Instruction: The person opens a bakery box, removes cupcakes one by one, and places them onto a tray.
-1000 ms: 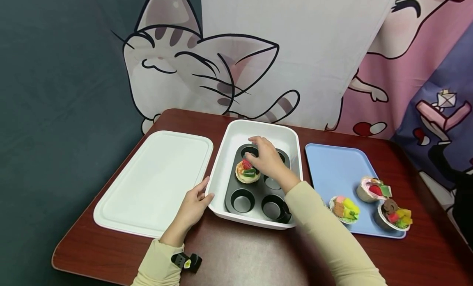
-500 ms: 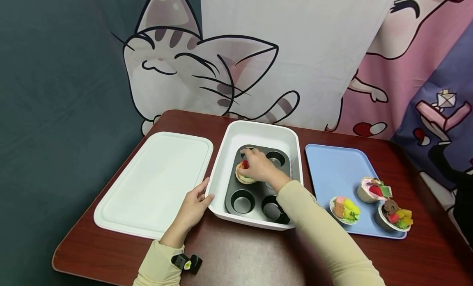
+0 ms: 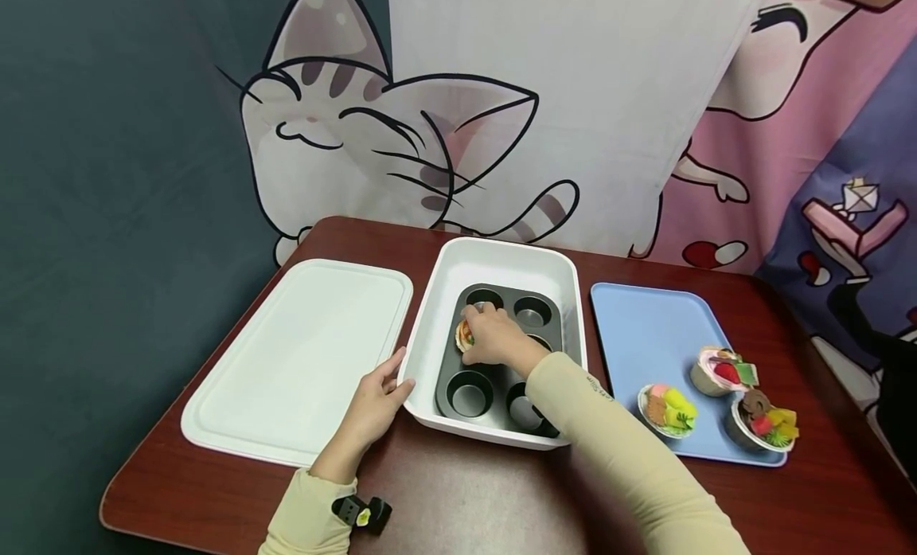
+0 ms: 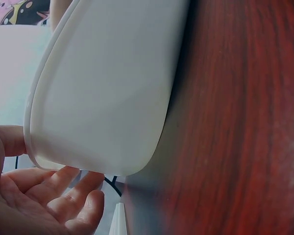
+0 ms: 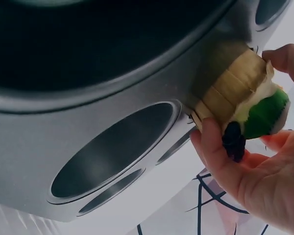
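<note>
The right hand (image 3: 493,337) pinches a cupcake (image 5: 240,90) between thumb and fingers at the left middle cup of a dark muffin tin (image 3: 494,380). In the right wrist view its beige pleated case stands above the tin's surface, topped with cream, a green slice and a dark berry. Whether its base sits down in the cup is hidden. The tin lies inside a deep white tray (image 3: 501,256). At that tray's near left corner the left hand (image 3: 376,396) grips the rim, thumb over the edge and fingers against the outer wall (image 4: 98,98).
A flat white tray (image 3: 301,356) lies to the left. On the right, a blue tray (image 3: 645,324) bears a cupcake with yellow topping (image 3: 668,410), a pink-creamed one (image 3: 722,370) and a chocolate-topped one (image 3: 762,421). A cloth backdrop (image 3: 609,101) hangs behind the table.
The right hand has come down and leftward from above the tin onto the cupcake and now grips it. The left hand has stayed on the tray's corner.
</note>
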`<move>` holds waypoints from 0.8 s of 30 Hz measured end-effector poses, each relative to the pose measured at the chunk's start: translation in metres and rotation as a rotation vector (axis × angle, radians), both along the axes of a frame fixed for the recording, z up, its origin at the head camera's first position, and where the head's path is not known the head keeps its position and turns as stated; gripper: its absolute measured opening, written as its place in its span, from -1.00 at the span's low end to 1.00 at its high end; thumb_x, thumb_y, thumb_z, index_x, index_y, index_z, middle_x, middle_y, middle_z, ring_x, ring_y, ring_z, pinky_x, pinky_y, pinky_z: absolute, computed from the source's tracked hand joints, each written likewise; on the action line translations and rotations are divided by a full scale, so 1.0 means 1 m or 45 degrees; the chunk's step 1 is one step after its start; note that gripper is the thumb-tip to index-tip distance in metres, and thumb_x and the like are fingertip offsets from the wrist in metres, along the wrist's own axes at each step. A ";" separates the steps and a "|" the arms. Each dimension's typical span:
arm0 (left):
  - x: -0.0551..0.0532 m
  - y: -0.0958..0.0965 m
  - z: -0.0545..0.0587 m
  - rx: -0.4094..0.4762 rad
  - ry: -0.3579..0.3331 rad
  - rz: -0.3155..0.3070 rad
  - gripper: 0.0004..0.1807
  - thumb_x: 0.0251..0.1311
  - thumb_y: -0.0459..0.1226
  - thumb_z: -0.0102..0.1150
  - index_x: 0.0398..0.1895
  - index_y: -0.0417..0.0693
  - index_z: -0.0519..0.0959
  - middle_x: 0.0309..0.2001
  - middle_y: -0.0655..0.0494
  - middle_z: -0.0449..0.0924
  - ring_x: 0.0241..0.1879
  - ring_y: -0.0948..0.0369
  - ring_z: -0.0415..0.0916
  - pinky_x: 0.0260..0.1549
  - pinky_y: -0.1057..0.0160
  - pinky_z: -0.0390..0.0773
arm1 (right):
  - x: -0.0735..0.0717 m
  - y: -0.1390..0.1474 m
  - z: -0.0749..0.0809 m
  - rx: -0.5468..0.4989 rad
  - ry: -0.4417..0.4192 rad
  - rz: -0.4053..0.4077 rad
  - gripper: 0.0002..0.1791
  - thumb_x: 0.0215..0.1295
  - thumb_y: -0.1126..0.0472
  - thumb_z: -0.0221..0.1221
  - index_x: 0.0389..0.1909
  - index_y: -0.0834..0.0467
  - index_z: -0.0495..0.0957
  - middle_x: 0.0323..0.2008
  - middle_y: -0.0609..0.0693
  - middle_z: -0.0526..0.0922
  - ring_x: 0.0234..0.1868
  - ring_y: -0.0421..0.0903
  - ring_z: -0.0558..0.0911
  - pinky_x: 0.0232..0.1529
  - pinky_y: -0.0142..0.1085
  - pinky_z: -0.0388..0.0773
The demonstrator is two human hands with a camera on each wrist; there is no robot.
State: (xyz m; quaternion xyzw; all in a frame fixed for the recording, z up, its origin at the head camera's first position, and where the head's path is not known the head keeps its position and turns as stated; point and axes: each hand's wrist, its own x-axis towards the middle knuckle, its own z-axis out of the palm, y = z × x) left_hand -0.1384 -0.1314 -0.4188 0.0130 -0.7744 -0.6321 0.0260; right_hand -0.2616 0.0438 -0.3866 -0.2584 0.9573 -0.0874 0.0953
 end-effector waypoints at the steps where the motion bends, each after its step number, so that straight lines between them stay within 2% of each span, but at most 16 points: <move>1: 0.000 0.000 0.000 -0.006 -0.003 0.005 -0.45 0.11 -0.46 0.00 0.22 -0.29 0.18 0.14 -0.31 0.19 -0.03 0.02 0.35 -0.20 0.24 0.46 | 0.000 0.000 -0.001 -0.001 0.009 0.004 -0.24 -0.24 0.04 0.30 0.09 0.13 0.29 -0.09 0.20 0.33 -0.18 0.08 0.37 -0.29 -0.16 0.39; 7: 0.001 0.000 0.001 -0.020 -0.002 0.012 -0.45 0.11 -0.46 0.00 0.21 -0.29 0.19 0.11 -0.33 0.23 -0.07 0.05 0.38 -0.24 0.27 0.48 | 0.000 0.000 0.000 0.002 0.037 0.022 -0.33 -0.26 0.04 0.32 -0.03 0.12 0.34 -0.25 0.10 0.33 -0.28 0.02 0.35 -0.37 -0.22 0.36; 24: 0.001 -0.001 -0.002 0.002 0.014 0.000 -0.45 0.09 -0.48 0.00 0.21 -0.31 0.19 0.11 -0.34 0.23 -0.09 0.04 0.40 -0.26 0.30 0.48 | 0.003 0.003 0.013 -0.022 0.058 0.035 -0.40 -0.26 0.08 0.31 -0.10 0.11 0.35 -0.32 0.04 0.31 -0.33 -0.02 0.34 -0.42 -0.25 0.32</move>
